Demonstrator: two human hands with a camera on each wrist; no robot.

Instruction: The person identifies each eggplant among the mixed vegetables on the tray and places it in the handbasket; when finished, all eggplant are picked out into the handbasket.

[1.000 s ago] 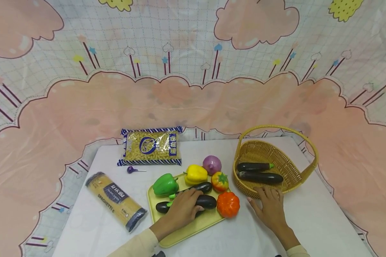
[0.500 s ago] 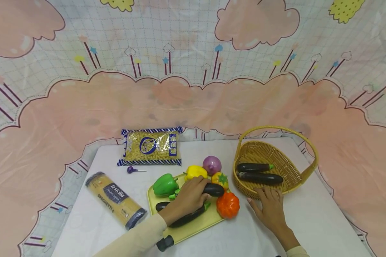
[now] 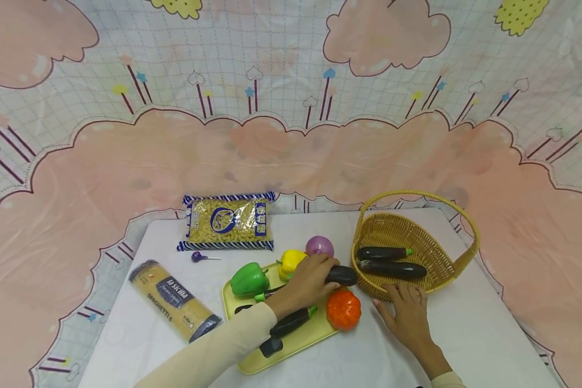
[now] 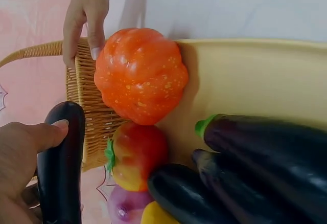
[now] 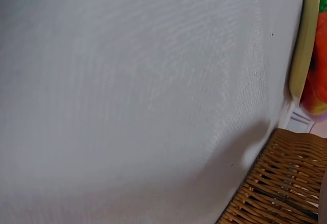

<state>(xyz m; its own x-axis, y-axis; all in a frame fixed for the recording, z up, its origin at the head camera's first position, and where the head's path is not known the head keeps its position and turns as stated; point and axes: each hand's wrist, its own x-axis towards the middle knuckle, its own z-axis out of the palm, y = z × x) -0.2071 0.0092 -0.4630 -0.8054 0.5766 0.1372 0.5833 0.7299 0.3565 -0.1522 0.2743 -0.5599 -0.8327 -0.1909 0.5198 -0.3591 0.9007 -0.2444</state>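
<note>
My left hand [image 3: 310,280] grips a dark eggplant [image 3: 341,276], its blunt end pointing at the wicker basket [image 3: 431,245]. In the left wrist view the thumb lies along the top of this eggplant. Two more eggplants [image 3: 393,268] lie side by side inside the basket. My right hand [image 3: 409,315] holds the basket's near rim, fingers over the edge and thumb outside. Below my left arm, several eggplants [image 4: 260,137] lie on the yellow tray [image 3: 315,339], partly hidden in the head view. An orange pumpkin [image 3: 344,310] sits at the tray's right edge.
A green pepper [image 3: 249,280], a yellow pepper [image 3: 291,262], a purple onion [image 3: 320,245] and a red-yellow tomato [image 4: 138,155] cluster around the tray. Farther left are a spaghetti pack [image 3: 174,299], a pasta bag [image 3: 228,221] and a lollipop [image 3: 199,257]. The basket's tall handle [image 3: 417,192] arches above it.
My left hand has picked up an eggplant from the tray and carried it rightward, close to the basket. My right hand has stayed at the basket's rim.
</note>
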